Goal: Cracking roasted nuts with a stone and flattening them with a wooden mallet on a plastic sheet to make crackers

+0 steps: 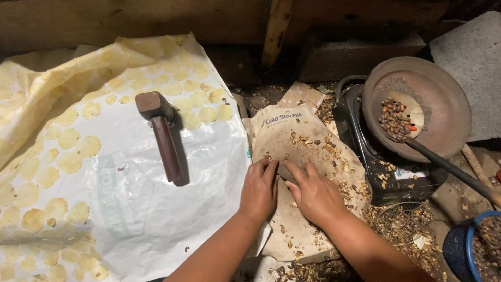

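Dark flat stone (286,172) sits centre-near on a brown paper sack (308,151), mostly covered by both hands. Left hand (259,189) lies palm-down on its left edge, fingers together and curled over it. Right hand (314,194) presses on its right side, fingers close together, tips on the stone. Whether either hand actually grips it, cannot tell; both are in contact.

Sack is littered with cracked shell bits (334,151), thicker to the right and near edge.

Left of the sack: big white plastic sheet (151,198) spread on the floor, rows of thin pale yellow flattened discs (68,138) across its left and far parts. Wooden mallet (159,130) lies on the sheet, head far, handle pointing near, well apart from the hands.

Right of the sack: black stove (386,177) carrying a round clay pan (443,109). In the pan, a ladle (402,117) holds roasted brown seeds, its long dark handle running out to the near right. Blue-rimmed basket (469,250) at the near right corner, partly cut off. Grey block (469,57) far right.
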